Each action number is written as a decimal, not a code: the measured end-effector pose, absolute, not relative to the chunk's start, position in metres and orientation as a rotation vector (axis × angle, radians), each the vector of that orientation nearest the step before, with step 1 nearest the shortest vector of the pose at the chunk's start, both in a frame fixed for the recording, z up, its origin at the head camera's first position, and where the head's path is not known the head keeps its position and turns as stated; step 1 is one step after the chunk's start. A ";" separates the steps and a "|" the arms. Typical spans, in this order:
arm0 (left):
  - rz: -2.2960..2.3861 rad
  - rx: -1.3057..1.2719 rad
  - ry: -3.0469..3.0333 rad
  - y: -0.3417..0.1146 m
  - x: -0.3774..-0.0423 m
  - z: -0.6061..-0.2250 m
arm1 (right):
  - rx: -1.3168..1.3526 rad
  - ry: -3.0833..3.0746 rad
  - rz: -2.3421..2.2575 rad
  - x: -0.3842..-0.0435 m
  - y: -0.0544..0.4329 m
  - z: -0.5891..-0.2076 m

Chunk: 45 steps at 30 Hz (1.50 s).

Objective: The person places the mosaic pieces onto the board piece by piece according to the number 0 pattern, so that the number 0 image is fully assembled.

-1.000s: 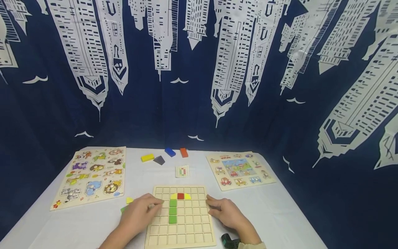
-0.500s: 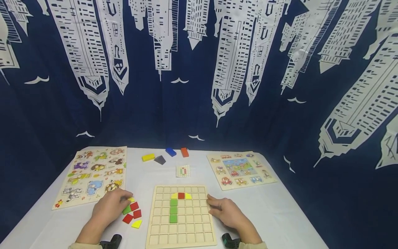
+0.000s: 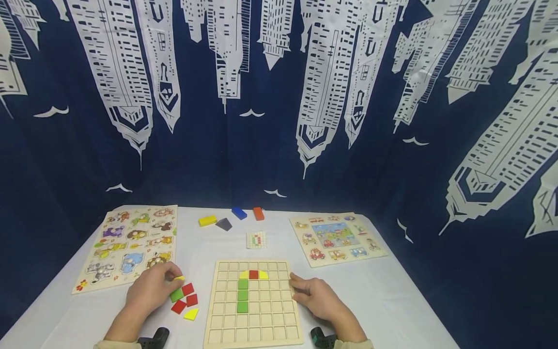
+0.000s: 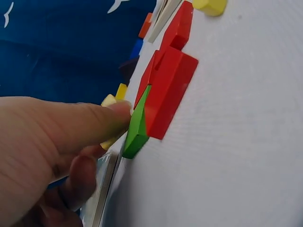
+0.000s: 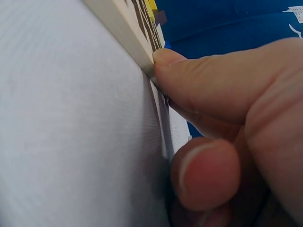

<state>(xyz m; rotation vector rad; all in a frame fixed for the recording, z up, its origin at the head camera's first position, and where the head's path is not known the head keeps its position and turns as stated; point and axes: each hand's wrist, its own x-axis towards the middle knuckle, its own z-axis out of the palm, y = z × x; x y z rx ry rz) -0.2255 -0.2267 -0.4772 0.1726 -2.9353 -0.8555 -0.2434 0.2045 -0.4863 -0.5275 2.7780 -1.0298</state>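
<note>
My left hand (image 3: pixel 150 289) pinches a yellow tile (image 4: pixel 110 142) between thumb and forefinger, low over the table at the left; the fingers hide much of its shape. Close below lie a green tile (image 3: pixel 176 294), several red tiles (image 3: pixel 192 300) and a yellow quarter-round tile (image 3: pixel 191 314). To the right is a wooden grid board (image 3: pixel 254 334). It carries a column of green tiles (image 3: pixel 242 294), topped by a red tile (image 3: pixel 254 275) between yellow curved tiles. My right hand (image 3: pixel 320 298) touches the board's right edge with its thumb and forefinger.
A small pattern card (image 3: pixel 256 240) lies behind the board. Farther back are a yellow block (image 3: pixel 207 221), a dark block (image 3: pixel 224 224), a blue block (image 3: pixel 239 213) and an orange block (image 3: pixel 258 214). An animal puzzle (image 3: pixel 124 286) lies left, a vehicle puzzle (image 3: pixel 305 242) right.
My left hand has left the board's left edge and moved left to the loose tiles, where it now holds a yellow one. The right hand stays at the board's edge.
</note>
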 end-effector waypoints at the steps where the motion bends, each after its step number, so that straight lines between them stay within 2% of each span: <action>1: -0.865 0.184 -2.930 -0.227 -0.225 -0.476 | -0.527 2.780 -1.027 -0.243 0.204 -0.486; 8: -0.974 0.088 -2.842 -0.220 -0.223 -0.476 | -0.521 2.787 -1.017 -0.242 0.203 -0.486; 15: -1.308 -0.061 -2.784 -0.186 -0.212 -0.469 | -0.509 2.793 -1.011 -0.242 0.202 -0.485; 24: -1.639 -0.670 -2.753 -0.142 -0.195 -0.476 | -0.487 2.801 -0.998 -0.246 0.202 -0.484; 32: -1.378 -0.768 -2.824 -0.120 -0.188 -0.490 | -0.470 2.794 -1.013 -0.244 0.202 -0.485; 40: -1.211 -0.754 -2.830 -0.118 -0.188 -0.495 | -0.456 2.785 -1.018 -0.243 0.201 -0.486; 45: -1.110 -0.866 -2.745 -0.121 -0.188 -0.493 | -0.452 2.788 -1.019 -0.243 0.202 -0.486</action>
